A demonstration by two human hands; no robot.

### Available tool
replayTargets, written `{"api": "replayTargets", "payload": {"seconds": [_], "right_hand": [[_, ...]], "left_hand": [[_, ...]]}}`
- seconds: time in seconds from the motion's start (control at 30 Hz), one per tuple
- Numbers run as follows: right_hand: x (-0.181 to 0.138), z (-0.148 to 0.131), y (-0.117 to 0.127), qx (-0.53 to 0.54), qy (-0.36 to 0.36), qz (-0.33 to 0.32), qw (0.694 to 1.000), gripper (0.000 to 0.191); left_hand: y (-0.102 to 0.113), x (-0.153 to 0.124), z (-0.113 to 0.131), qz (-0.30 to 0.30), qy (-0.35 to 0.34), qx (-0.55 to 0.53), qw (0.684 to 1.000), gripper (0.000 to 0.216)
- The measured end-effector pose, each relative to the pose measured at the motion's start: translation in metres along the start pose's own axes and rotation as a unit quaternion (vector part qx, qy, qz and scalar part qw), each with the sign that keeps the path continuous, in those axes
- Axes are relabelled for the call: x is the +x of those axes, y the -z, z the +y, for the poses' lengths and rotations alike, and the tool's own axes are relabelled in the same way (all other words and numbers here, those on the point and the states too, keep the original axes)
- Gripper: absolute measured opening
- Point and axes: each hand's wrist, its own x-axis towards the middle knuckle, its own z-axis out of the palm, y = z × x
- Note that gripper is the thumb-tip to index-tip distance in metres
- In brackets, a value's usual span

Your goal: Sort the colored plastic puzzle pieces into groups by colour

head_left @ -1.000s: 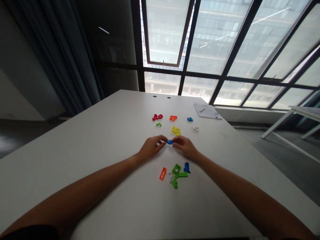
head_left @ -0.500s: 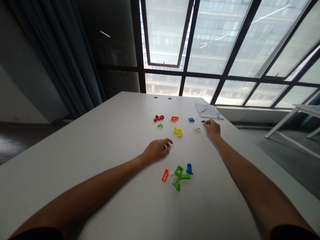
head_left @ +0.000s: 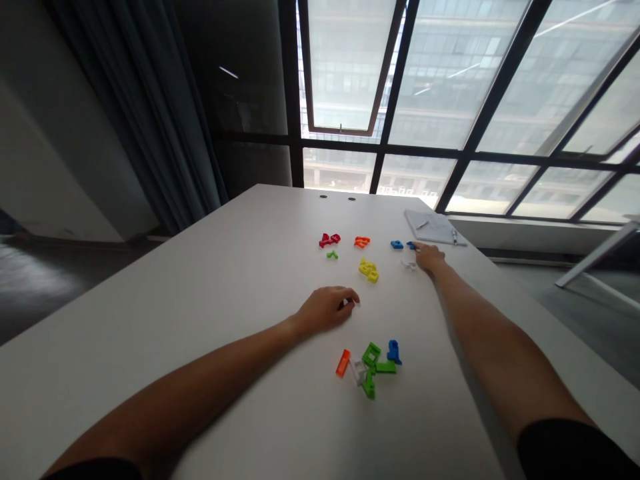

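Note:
My right hand (head_left: 428, 256) reaches far across the white table (head_left: 225, 293), its fingertips pinched on a small blue piece (head_left: 411, 245) next to another blue piece (head_left: 397, 245). A small white piece (head_left: 409, 265) lies just beside that wrist. My left hand (head_left: 330, 307) rests on the table with curled fingers, a tiny white piece showing at its fingertips. Near me lies a cluster of green pieces (head_left: 373, 368), a blue piece (head_left: 393, 351), a white piece (head_left: 357, 371) and an orange piece (head_left: 343, 363).
Farther off lie red pieces (head_left: 329, 239), a small green piece (head_left: 332, 255), an orange piece (head_left: 361, 241) and yellow pieces (head_left: 369, 269). A paper pad with a pen (head_left: 434, 229) sits at the far right corner. Large windows stand behind the table.
My right hand carried the blue piece from the table's middle to the far right, beside the other blue piece. My left hand stayed in the middle, fingers curled.

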Motion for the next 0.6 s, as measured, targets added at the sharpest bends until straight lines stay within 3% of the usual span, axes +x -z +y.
{"api": "replayTargets", "payload": {"seconds": [0.17,0.33,0.5,0.6], "right_hand": [[-0.007,-0.001,0.007,0.021,0.049,0.026,0.998,0.065],[-0.04,-0.008,0.018,0.07,0.093,0.128,0.985,0.047],[-0.107,-0.049,0.027,0.205,0.19,0.207,0.938,0.031],[-0.159,-0.075,0.023,0.335,0.208,0.175,0.902,0.025]], "left_hand": [[0.0,0.002,-0.003,-0.01,0.005,-0.039,0.999,0.023],[0.006,0.001,-0.003,-0.065,-0.036,-0.099,0.992,0.024],[0.015,-0.001,0.01,-0.145,-0.149,-0.142,0.968,0.029],[0.016,0.0,0.02,-0.172,-0.173,-0.16,0.956,0.031]]}}
